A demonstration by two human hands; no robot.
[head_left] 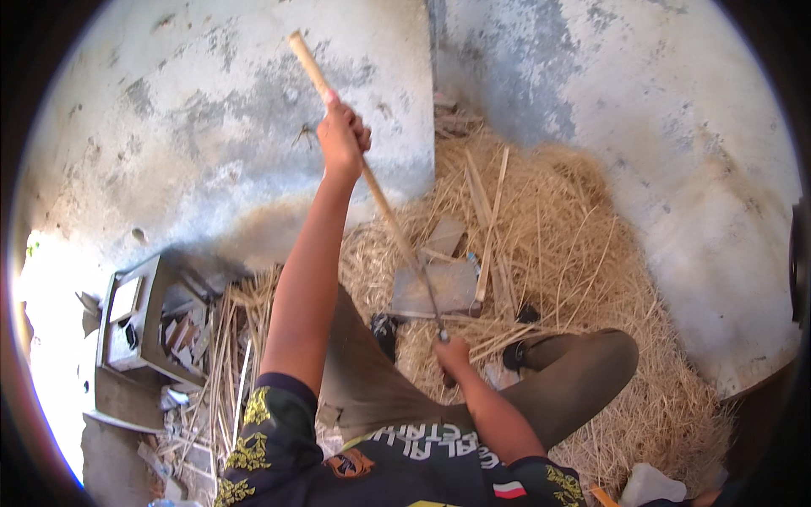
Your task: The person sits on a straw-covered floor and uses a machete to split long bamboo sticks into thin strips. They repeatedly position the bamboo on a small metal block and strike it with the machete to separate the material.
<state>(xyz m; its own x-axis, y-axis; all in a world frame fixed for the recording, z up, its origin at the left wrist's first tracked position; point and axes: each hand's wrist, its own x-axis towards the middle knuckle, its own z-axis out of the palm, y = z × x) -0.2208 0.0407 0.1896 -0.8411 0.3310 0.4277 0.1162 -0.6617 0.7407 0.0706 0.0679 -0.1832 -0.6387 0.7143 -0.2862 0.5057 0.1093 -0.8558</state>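
A pale stick [384,205] is held slanting by the left grip [340,142] (a bare hand, closed around its upper part). A thin dark tool [434,308], apparently a blade, is clasped in the right grip [454,353] near the stick's lower end. Below, a grey slab [456,286] is surrounded by straw-coloured shavings [583,220].

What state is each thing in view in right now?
Left hand: raised, closed around a wooden stick.
Wooden stick: slanted, upper end free.
Right hand: low, closed on a knife-like tool.
Knife-like tool: held near the stick, contact unclear.
Slab: lying among shavings.
Shavings: loose, heaped by the walls.
Walls: patchy, worn.
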